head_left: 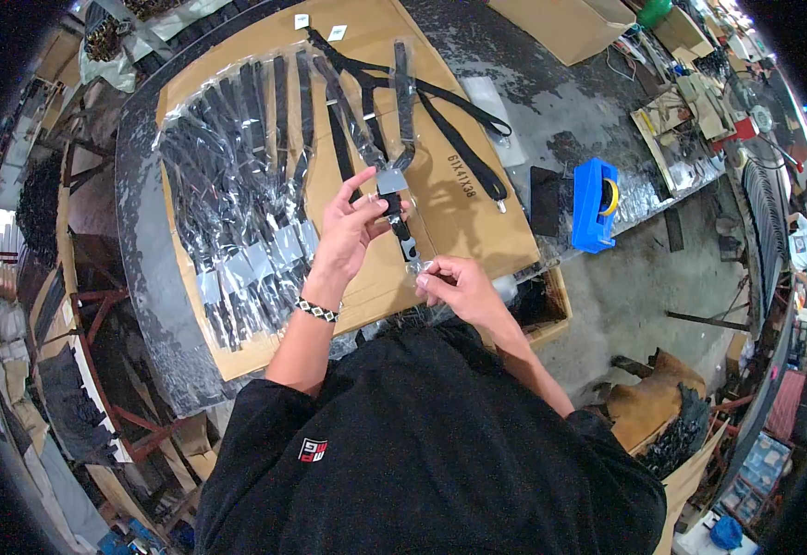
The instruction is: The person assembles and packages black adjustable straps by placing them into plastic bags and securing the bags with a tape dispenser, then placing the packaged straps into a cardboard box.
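Note:
My left hand [352, 222] is closed on a pair of black suspenders [403, 239] in a clear plastic bag, pinching it just below a grey card [391, 180]. The bagged straps stretch up and away over the cardboard. At the bag's near end, the fingertips of my right hand [463, 289] are pinched on the clear plastic [416, 267]. Left of my hands lies a row of bagged black suspenders [246, 148], overlapping, with grey cards toward the near end. Unbagged black suspenders [468, 153] spread out beyond and to the right.
A flat cardboard sheet [491, 236] covers much of the dark worktable [551, 102]. On the right stands a blue tape dispenser [592, 208] with yellow tape, beside a black flat piece [544, 201]. Two small white tags [338, 33] lie at the far edge. An open box [551, 305] sits below the table edge.

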Demonstrator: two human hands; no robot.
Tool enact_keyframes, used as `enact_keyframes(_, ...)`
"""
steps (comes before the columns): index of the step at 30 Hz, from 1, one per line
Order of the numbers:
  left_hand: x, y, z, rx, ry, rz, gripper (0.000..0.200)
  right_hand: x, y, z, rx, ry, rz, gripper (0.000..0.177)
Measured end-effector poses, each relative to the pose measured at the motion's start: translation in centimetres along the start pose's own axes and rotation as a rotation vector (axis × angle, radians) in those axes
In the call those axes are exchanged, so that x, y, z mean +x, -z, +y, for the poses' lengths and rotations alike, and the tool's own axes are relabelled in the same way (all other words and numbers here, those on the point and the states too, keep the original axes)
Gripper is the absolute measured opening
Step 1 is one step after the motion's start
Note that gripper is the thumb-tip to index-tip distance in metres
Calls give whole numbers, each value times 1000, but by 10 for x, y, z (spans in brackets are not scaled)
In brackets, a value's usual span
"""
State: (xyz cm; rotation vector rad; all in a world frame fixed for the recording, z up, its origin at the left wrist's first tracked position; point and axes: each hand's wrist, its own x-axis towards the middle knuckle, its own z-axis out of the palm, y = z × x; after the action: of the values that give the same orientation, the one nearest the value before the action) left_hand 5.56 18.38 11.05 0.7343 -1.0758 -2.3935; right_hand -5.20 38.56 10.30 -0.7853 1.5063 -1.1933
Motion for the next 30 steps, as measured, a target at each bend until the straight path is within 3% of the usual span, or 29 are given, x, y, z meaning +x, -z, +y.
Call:
enact_keyframes(17, -11, -9, -27, 1, 54, 24, 55, 10, -14, 2, 168, -32, 201, 15)
enact_keyframes(22, -10, -2, -28, -169, 225, 81, 48, 2, -11, -5, 114, -72, 213, 15)
enact_keyframes(25, -2, 16, -37, -264, 387, 29, 62, 1, -12, 4, 16, 21, 202, 17)
enact_keyframes(30, 4, 27, -63, -68, 269, 133, 53, -3, -12, 16, -78, 4, 209, 19)
